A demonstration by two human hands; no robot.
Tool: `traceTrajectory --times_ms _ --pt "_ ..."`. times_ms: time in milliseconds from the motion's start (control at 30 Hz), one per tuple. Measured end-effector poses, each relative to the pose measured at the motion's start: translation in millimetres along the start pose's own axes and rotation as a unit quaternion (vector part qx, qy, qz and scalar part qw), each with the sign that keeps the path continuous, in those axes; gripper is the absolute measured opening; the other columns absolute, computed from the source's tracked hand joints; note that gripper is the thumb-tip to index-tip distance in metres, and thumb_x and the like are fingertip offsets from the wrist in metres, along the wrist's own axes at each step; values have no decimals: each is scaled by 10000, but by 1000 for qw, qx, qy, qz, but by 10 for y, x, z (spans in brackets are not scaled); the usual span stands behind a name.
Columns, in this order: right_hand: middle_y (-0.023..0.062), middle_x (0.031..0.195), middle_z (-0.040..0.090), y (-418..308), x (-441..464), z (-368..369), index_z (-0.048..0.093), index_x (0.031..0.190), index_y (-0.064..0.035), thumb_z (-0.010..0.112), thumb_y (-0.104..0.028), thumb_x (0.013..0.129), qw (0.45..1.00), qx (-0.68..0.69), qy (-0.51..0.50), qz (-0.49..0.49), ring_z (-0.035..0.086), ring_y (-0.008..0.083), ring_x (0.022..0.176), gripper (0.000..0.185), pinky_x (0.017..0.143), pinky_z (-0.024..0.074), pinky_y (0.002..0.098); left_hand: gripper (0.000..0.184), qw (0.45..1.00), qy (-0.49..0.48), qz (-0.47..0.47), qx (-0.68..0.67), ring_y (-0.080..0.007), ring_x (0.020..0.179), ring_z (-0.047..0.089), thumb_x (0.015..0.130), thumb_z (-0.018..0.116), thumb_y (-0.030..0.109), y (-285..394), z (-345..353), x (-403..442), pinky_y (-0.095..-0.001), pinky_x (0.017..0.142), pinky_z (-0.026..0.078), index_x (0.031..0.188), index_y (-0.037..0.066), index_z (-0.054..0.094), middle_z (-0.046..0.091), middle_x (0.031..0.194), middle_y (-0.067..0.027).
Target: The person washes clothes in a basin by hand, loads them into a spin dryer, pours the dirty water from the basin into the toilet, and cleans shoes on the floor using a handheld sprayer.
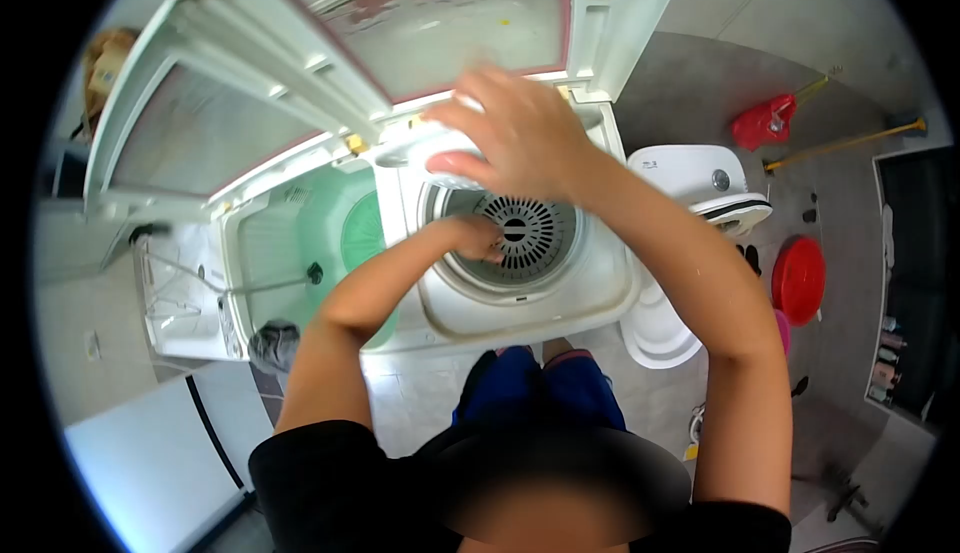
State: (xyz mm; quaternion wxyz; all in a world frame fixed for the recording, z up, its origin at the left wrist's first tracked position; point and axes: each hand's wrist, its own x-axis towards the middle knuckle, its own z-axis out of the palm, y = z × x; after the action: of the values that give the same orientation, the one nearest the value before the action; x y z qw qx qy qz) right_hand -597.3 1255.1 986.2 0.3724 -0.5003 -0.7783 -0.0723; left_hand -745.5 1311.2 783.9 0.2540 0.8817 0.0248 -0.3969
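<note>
A twin-tub washing machine (520, 325) stands before me with its lids (470, 33) raised. Within its round spin tub (525, 238), whose slotted bottom shows, my left hand (475, 238) reaches down from the rim. Its fingers are blurred and partly hidden, so their hold is unclear. Over the back edge of that opening, my right hand (510, 131) is smeared by motion, thumb and fingers around a white plastic cover (452, 165). The hand hides much of the cover. Left of the spin tub lies the green wash tub (345, 223).
A dark grey cloth (275, 346) hangs at the wash tub's left front corner. To the right are a white lidded bin (690, 168), a white basin (660, 338), a red basin (798, 280) and a red bag-like item (764, 123). A yellow-handled stick (850, 145) leans near the wall.
</note>
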Motion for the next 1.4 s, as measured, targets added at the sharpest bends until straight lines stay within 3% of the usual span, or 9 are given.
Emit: traceTrajectory --times_ms 167,367,467,567,733,933,1000,1067,1400 --pt "102 834 476 -889 -1182 53 584 1092 -50 647 -234 800 977 145 -124 92 475 274 789 351 740 378 386 368 943 259 -69 -197 -363 993 573 836 640 316 924 297 -1955 -423 849 456 1037 9 605 616 1048 -190" --pt "185 1058 530 -1043 -1863 453 548 1110 28 667 -306 776 944 106 -307 51 504 338 1004 487 915 391 432 360 788 515 -207 -268 -363 983 586 822 659 232 1289 1035 -2337 -411 834 467 1093 5 590 617 1078 -180" --pt "237 1211 500 -787 -1570 537 526 1193 0 669 -288 777 963 72 -259 -37 468 387 1137 526 1005 351 472 355 743 571 -271 -219 -379 997 575 806 668 200 1362 1273 -2203 -419 850 462 1093 4 594 613 1090 -195" --pt "207 1274 472 -188 110 -186 520 1256 -89 661 -299 782 986 -131 28 -94 459 396 1166 537 992 360 522 349 723 607 -273 -186 -381 994 575 791 676 177 1339 1449 -2086 -423 857 458 1082 1 600 616 1070 -204" --pt "217 1250 498 659 1737 -1131 547 1228 -143 592 -268 835 875 -439 204 6 513 299 1159 415 901 452 418 341 708 623 -267 -199 -388 996 570 777 683 154 1342 1460 -2053 -428 866 451 1070 -3 604 618 1060 -211" --pt "102 558 536 27 1155 -1370 665 796 -90 595 -465 843 985 -141 34 93 545 317 594 384 788 432 422 319 665 654 -286 -218 -394 968 583 778 671 123 1219 1547 -2082 -423 838 464 1063 -5 604 619 1060 -213" --pt "104 662 590 -339 773 -1628 674 847 -113 629 -486 801 964 -189 -169 80 547 301 659 378 763 423 418 313 642 671 -291 -231 -394 955 590 781 661 114 1147 1636 -2127 -414 827 471 1065 -4 605 621 1057 -212" --pt "68 774 595 -687 202 -1579 680 907 -141 688 -484 725 976 -172 -95 -92 535 276 770 388 772 410 416 311 612 700 -281 -239 -389 944 599 785 652 109 1055 1671 -2203 -402 819 476 1071 -3 605 623 1054 -209" --pt "103 1333 410 -1113 -1924 -83 469 1314 -225 818 -354 553 951 -41 -292 -90 408 267 1201 847 1023 300 563 458 553 711 -267 -343 -354 1072 571 895 578 302 677 1662 -1690 -394 938 424 1219 -18 530 581 1186 -216"
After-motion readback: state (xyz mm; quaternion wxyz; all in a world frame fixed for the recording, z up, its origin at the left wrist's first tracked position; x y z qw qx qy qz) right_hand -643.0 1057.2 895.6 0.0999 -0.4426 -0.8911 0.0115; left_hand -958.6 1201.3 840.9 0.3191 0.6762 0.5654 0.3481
